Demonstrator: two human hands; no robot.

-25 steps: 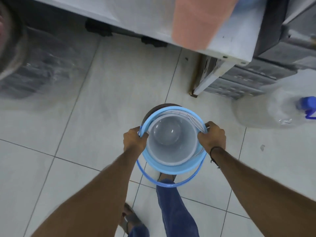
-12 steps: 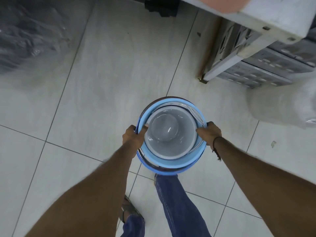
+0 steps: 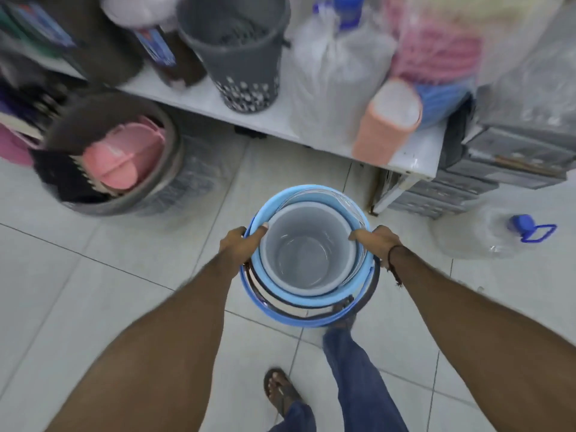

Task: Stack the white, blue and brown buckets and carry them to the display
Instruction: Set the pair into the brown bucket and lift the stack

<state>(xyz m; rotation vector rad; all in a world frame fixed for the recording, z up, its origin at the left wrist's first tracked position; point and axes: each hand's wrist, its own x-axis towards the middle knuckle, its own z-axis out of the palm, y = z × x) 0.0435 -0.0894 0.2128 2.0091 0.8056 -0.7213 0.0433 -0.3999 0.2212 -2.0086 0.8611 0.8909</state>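
Three buckets are nested and held up above the tiled floor. The white bucket (image 3: 307, 254) sits innermost, inside the blue bucket (image 3: 274, 293). Only a dark sliver of the brown bucket (image 3: 372, 285) shows around the blue rim. The handles hang down at the near side. My left hand (image 3: 241, 243) grips the stack's left rim, thumb over the edge. My right hand (image 3: 377, 241) grips the right rim.
A low white shelf (image 3: 417, 155) ahead carries a grey perforated basket (image 3: 240, 54), plastic-wrapped goods (image 3: 336, 76) and an orange container (image 3: 386, 123). A big tub (image 3: 118, 157) of pink items stands on the floor at left. Grey drawers (image 3: 511, 169) and a clear water bottle (image 3: 486, 235) are at right.
The view has tilted up, so the shelf and its goods now show. Both hands keep hold of the stack, which stays in front of me.
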